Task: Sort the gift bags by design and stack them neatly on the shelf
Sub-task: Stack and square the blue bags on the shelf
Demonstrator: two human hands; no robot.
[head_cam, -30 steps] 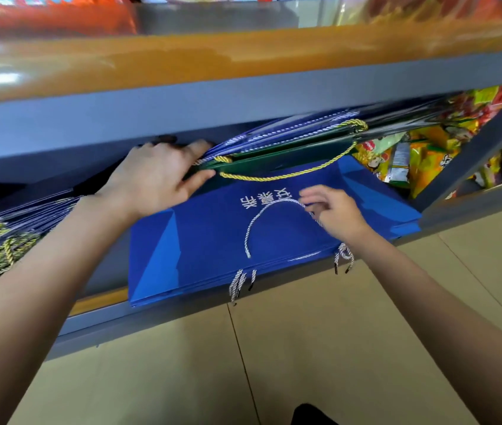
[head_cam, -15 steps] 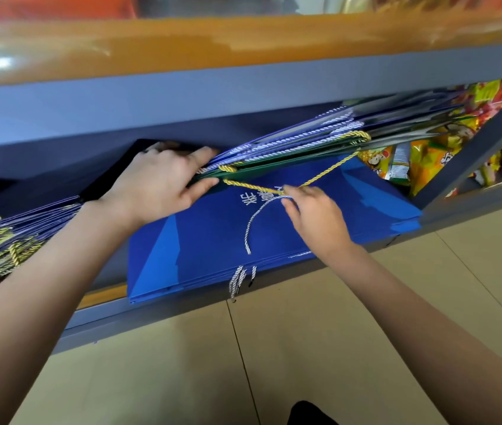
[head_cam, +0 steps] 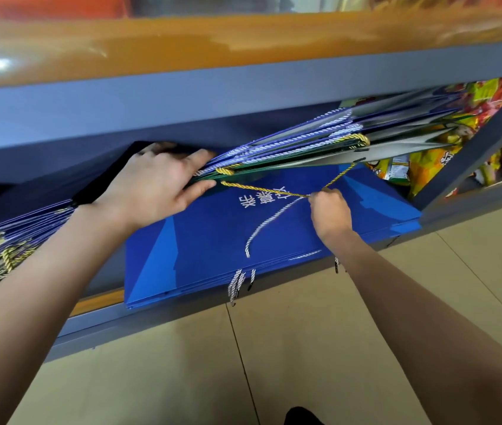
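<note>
Blue paper gift bags with white lettering (head_cam: pixel 243 240) lie flat in a pile on the grey metal shelf (head_cam: pixel 182 320), their front edge overhanging its lip and their white twisted cord handles (head_cam: pixel 237 283) dangling, so that design looks gathered but not yet squared. Above them I hold up a slanted sheaf of flat gift bags with blue, grey and green edges (head_cam: pixel 320 145): my left hand (head_cam: pixel 154 188) grips its near end, fingers on top and thumb beneath, while my right hand (head_cam: pixel 329 213), just below the sheaf and over the blue pile, pinches the yellow twisted cord handle (head_cam: pixel 262 189) of the lowest, green-edged bag and draws it taut. A further fan of flat bags with yellow cords (head_cam: pixel 4 240) lies to my left on the same shelf, well apart from both hands. I judge the sorting roughly midway: the mixed sheaf needs separating and every pile needs aligning. Bright snack packets (head_cam: pixel 397 170) crowd the shelf behind.
</note>
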